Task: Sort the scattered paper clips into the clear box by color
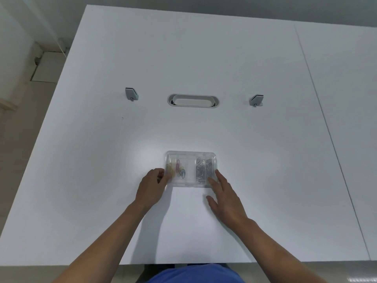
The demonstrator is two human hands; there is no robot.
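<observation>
Clear box [191,155], one, compartmented, on white table [122,160] near its front edge. Left hand [152,185] grips its left end; right hand [226,199], fingers spread, rests on right corner. Coloured paper clips [178,170] left, silver paper clips [204,170] right; counts unreadable.

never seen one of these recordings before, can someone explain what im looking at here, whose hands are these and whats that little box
There is no machine here. A camera worn on a person's head looks down at their own two bare hands over a white table. On it lies a clear box with compartments: coloured paper clips sit on its left side, silver paper clips on its right, and the middle looks empty. The left hand grips the box's near left corner. The right hand lies open with fingertips at the near right corner. No loose clips show on the table.
</observation>
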